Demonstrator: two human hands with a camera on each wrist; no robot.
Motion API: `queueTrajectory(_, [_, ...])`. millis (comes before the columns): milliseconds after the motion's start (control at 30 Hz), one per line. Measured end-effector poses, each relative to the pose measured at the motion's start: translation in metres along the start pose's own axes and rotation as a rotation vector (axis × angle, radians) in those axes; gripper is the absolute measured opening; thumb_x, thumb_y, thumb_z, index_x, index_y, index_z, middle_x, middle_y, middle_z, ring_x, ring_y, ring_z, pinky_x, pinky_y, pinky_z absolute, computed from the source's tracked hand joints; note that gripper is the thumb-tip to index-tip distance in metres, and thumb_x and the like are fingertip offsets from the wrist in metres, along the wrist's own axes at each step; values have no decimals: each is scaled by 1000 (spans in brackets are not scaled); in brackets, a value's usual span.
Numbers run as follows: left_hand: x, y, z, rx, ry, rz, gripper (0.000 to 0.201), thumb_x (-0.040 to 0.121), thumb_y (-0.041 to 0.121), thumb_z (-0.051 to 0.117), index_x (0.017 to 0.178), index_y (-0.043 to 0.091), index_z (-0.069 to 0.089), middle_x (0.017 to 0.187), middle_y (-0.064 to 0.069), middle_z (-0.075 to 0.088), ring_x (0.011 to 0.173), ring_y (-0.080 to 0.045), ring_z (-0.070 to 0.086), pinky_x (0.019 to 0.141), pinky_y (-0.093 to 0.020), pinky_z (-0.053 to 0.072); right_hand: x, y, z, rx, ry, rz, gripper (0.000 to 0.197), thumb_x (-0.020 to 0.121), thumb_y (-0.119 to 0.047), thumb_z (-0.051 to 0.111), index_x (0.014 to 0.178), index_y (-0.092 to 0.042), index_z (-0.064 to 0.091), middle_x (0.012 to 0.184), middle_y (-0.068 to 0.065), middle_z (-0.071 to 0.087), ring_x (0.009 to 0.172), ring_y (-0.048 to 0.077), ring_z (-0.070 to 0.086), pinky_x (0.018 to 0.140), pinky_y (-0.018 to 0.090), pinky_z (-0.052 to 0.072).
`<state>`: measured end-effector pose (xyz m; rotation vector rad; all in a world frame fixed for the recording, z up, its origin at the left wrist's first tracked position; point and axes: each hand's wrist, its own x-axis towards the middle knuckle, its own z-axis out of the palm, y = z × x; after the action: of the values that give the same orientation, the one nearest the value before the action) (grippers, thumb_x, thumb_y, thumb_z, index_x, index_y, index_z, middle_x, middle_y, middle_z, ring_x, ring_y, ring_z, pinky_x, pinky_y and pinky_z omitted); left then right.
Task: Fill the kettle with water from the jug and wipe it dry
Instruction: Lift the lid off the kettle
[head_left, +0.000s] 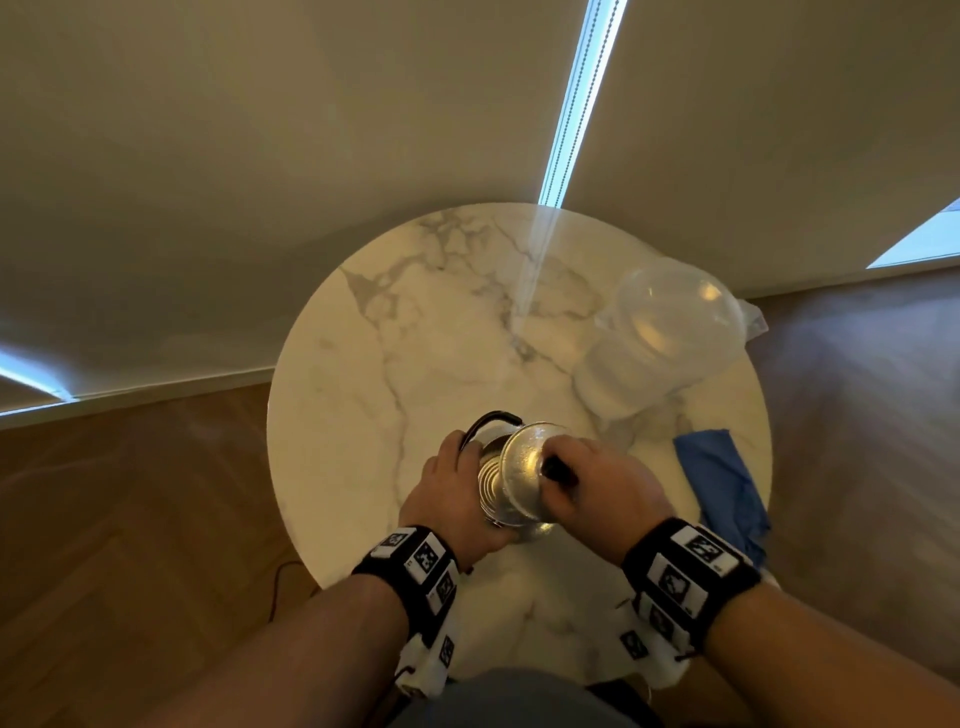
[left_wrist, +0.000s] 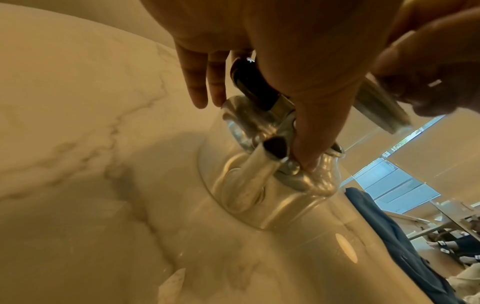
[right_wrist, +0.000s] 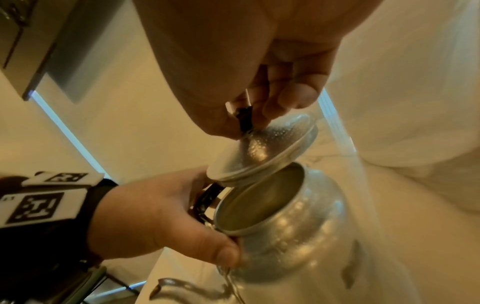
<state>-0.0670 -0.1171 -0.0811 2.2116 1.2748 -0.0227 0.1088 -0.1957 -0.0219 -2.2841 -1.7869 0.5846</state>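
Observation:
A silver kettle (head_left: 491, 493) stands on the round marble table (head_left: 415, 338), near its front edge, with its black handle (head_left: 493, 418) folded toward the far side. My left hand (head_left: 457, 483) grips the kettle's left side, thumb pressed against the body (right_wrist: 298, 226) below the rim. My right hand (head_left: 576, 480) pinches the black knob (right_wrist: 245, 119) of the lid (right_wrist: 265, 152). The lid is tilted up off the mouth, so the kettle's inside shows. A clear plastic jug (head_left: 665, 338) stands at the table's far right, apart from both hands.
A blue cloth (head_left: 722, 483) lies crumpled at the table's right edge, just right of my right hand. Wooden floor surrounds the table, and a wall rises close behind it. A thin cable (head_left: 280, 582) runs over the floor at the lower left.

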Motion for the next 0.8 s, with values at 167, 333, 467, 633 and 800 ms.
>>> queueTrajectory(167, [15,-4,-8,24,-5,-25,109,44,73,73,136,26,36,147,5,26,120,-24,53,96,-40,52,-32,43,1,18,-40,201,17,88,-40,58,103,-33,58,93,-6,67,79,19,64,69,35,54])
queueTrajectory(333, [24,-9,-9,67,11,-42,105,46,62,78,135,27,35,148,5,26,118,-26,54,94,-40,54,-47,60,36,-21,-245,236,20,89,-41,56,107,-32,57,99,-5,67,84,19,63,73,34,54])
queueTrajectory(467, [23,-8,-4,73,26,-33,103,45,59,79,133,29,35,145,5,28,113,-27,58,90,-41,56,-42,60,62,-43,-341,179,21,88,-37,57,108,-31,59,100,-5,68,83,19,62,73,34,55])
queueTrajectory(633, [23,-1,-8,70,5,-60,105,47,57,81,136,25,35,147,4,26,118,-26,56,95,-40,54,-34,63,77,-95,-370,115,17,90,-36,54,105,-29,59,100,-3,70,81,22,64,63,30,46])
queueTrajectory(800, [23,3,-11,123,-18,-91,106,45,58,82,135,28,35,147,6,24,119,-25,55,92,-40,55,-37,72,70,-31,-409,97,38,90,-44,56,126,-32,54,112,-2,70,94,23,66,70,32,51])
